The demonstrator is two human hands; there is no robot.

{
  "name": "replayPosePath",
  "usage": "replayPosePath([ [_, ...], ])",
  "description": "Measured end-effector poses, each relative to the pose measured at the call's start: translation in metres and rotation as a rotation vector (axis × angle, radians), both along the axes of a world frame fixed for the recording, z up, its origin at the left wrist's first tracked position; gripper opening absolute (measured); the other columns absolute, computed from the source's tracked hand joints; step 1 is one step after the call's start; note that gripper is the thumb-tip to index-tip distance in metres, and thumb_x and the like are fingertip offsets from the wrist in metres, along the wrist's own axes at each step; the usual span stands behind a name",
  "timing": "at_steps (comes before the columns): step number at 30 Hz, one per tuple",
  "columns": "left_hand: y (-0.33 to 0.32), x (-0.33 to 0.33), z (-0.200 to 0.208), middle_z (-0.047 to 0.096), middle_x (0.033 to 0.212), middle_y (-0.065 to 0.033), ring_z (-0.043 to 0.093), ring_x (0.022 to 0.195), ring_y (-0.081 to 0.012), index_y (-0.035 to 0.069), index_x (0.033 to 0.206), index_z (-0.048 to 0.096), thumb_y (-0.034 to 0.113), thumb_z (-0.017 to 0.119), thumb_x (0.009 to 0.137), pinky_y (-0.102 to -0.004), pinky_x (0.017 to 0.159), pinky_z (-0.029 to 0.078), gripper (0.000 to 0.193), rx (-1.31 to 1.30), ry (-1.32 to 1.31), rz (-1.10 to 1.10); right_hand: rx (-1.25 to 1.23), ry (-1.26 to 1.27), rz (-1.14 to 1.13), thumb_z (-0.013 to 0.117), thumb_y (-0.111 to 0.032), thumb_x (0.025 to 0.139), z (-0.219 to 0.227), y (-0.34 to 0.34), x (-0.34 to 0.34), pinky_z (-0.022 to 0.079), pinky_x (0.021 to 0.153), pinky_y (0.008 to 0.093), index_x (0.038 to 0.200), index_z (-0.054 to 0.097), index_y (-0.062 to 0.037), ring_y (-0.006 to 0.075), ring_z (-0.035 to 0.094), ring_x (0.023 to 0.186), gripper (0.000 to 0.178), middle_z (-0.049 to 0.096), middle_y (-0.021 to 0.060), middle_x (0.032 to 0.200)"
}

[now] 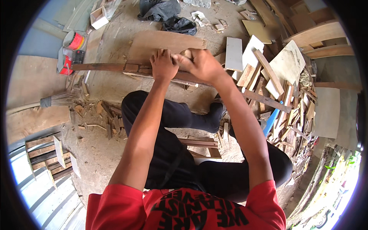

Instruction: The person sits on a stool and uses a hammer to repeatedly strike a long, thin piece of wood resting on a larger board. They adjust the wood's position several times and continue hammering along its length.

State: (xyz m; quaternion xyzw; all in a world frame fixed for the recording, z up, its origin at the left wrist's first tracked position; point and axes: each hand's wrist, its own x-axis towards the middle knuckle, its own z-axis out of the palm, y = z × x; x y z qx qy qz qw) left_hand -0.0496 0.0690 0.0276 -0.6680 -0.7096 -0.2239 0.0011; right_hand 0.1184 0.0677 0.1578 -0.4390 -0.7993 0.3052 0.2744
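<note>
Ahead of my knees, a long dark wooden bar (100, 67) runs crosswise, with my forearms reaching over it. My left hand (164, 64) is closed at the bar's middle, its fingers curled and knuckles up; what lies under them is hidden. Right beside it, my right hand (203, 66) is closed like a fist, its thumb side close to the left hand's fingers. Whatever it grips cannot be made out, and its edge is slightly blurred. Just behind both hands lies a flat plywood sheet (147, 44).
Heaped wood offcuts (293, 111) fill the right side, with a blue object (271, 122) among them. Red-labelled cans (73, 40) and a stick broom (61, 99) lie left. Black plastic bags (180, 25) are at the back. A small wooden frame (199, 143) sits between my legs.
</note>
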Motion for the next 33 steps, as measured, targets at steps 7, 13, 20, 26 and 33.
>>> replayPosePath([
  [7, 0.008, -0.003, -0.003, 0.053, 0.120, -0.0074, 0.051, 0.119, -0.0293, 0.014, 0.109, 0.058, 0.037, 0.060, 0.090, -0.0520, 0.104, 0.037, 0.030, 0.007, 0.034, -0.039, 0.068, -0.181, -0.097, 0.064, -0.060, 0.090, -0.015, 0.005, -0.033, 0.056, 0.065, 0.0478, 0.082, 0.066, 0.0034, 0.0432, 0.068, 0.069, 0.064, 0.065, 0.0251, 0.068],
  [13, 0.007, -0.007, -0.006, 0.056, 0.111, -0.0063, 0.054, 0.110, -0.0294, 0.014, 0.102, 0.058, 0.030, 0.060, 0.091, -0.0508, 0.093, 0.040, 0.020, 0.091, -0.089, -0.080, 0.200, -0.445, -0.070, 0.060, -0.066, 0.089, -0.044, -0.019, -0.068, 0.058, 0.063, 0.0471, 0.090, 0.066, -0.0012, 0.0374, 0.070, 0.065, 0.065, 0.069, 0.0210, 0.071],
  [20, 0.010, -0.012, -0.009, 0.058, 0.106, -0.0057, 0.055, 0.108, -0.0283, 0.015, 0.101, 0.060, 0.029, 0.062, 0.090, -0.0481, 0.090, 0.041, 0.018, 0.157, -0.139, -0.130, 0.180, -0.394, -0.066, 0.059, -0.065, 0.089, -0.045, -0.014, -0.064, 0.058, 0.063, 0.0473, 0.089, 0.066, -0.0011, 0.0396, 0.071, 0.068, 0.064, 0.069, 0.0199, 0.072],
  [26, 0.029, -0.036, 0.003, 0.061, 0.114, -0.0057, 0.056, 0.113, -0.0244, 0.013, 0.104, 0.066, 0.034, 0.066, 0.090, -0.0483, 0.099, 0.039, 0.026, -0.138, -0.772, -0.078, 0.147, -0.120, -0.060, 0.063, -0.059, 0.090, -0.004, -0.019, -0.022, 0.057, 0.068, 0.0493, 0.094, 0.067, 0.0019, 0.0422, 0.070, 0.072, 0.062, 0.068, 0.0217, 0.069],
  [33, 0.017, -0.070, -0.001, 0.059, 0.120, -0.0124, 0.054, 0.117, -0.0332, 0.010, 0.112, 0.064, 0.038, 0.062, 0.092, -0.0500, 0.102, 0.039, 0.035, 0.019, 0.042, 0.084, -0.020, -0.219, -0.118, 0.065, -0.053, 0.093, -0.028, -0.030, 0.059, 0.053, 0.063, 0.0467, 0.091, 0.067, 0.0027, 0.0406, 0.068, 0.066, 0.056, 0.064, 0.0219, 0.064],
])
